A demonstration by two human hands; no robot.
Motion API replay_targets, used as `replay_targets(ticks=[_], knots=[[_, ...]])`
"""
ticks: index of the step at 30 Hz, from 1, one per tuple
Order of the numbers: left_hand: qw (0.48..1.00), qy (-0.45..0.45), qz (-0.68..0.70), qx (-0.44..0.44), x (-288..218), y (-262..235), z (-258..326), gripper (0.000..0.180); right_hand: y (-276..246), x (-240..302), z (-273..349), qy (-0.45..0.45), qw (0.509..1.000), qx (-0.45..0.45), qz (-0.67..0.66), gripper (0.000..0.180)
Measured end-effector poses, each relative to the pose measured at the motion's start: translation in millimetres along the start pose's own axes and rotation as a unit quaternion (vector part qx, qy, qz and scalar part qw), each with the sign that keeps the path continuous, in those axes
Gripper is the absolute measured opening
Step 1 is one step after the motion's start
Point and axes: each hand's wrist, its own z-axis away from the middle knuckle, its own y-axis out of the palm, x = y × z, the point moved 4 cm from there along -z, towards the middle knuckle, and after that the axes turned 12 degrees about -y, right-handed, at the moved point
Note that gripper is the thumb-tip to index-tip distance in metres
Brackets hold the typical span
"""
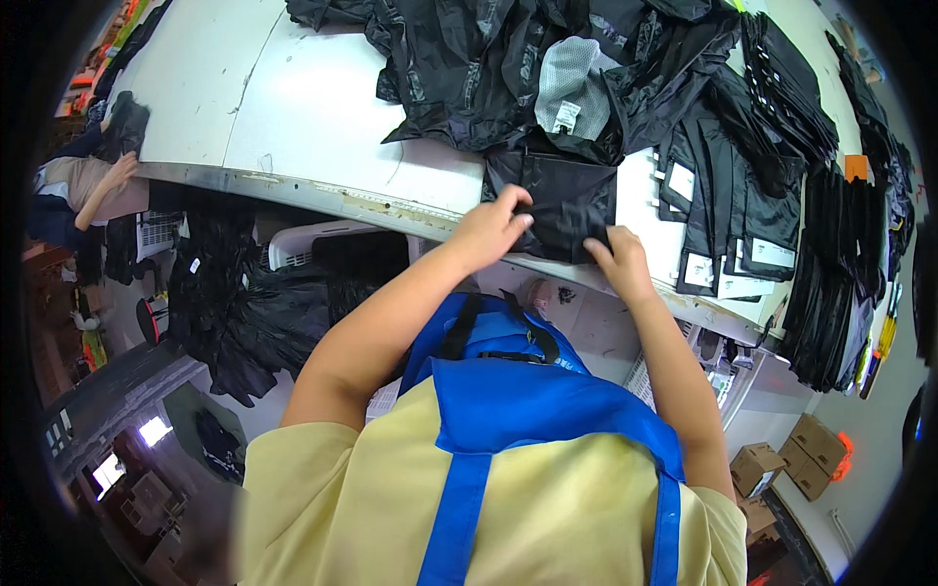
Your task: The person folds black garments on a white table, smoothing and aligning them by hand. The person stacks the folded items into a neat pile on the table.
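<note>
At the near edge of the white table, a folded piece of black, slightly shiny fabric (572, 190) lies in front of me. My left hand (491, 230) is closed on its left side, thumb and fingers pinching the cloth. My right hand (623, 264) grips its right near corner between thumb and fingers. The fabric between the hands is creased and a little blurred. Just beyond it, touching its far edge, lies a heap of black garments (469, 73) with a grey mesh lining (575, 83) and a white label showing.
Flat black pieces with white tags (733, 215) lie to the right, beside a thick black stack (826, 278). Under the table's left part, black garments (244, 303) hang by a white plastic basket (337, 234). Another person's hand (121, 170) is at the far left. Cardboard boxes (813, 454) stand lower right.
</note>
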Motion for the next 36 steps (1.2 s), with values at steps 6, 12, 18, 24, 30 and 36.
replay_targets(ticks=[6, 12, 18, 24, 30, 36], knots=[[0.912, 0.308, -0.203, -0.178, -52, 19, 36, 0.036, -4, 9, -44, 0.079, 0.993, 0.062, 0.055, 0.035], [0.934, 0.259, -0.205, -0.137, -25, 34, 10, 0.034, -44, 76, -36, -0.166, 0.965, -0.098, 0.176, 0.040], [0.986, 0.118, -0.116, 0.007, -34, 13, -32, 0.017, -13, 27, -50, -0.096, 0.989, 0.085, 0.072, 0.013], [0.987, 0.039, -0.134, 0.081, -31, 10, -50, 0.015, -69, 29, -106, -0.266, 0.904, -0.039, 0.333, 0.031], [0.980, 0.059, -0.154, 0.109, -31, 17, -55, 0.014, -69, -109, -64, 0.109, 0.976, 0.032, -0.186, 0.017], [0.983, 0.025, -0.118, 0.138, -17, 18, -71, 0.018, -43, 57, -40, -0.234, 0.964, -0.100, 0.073, 0.037]])
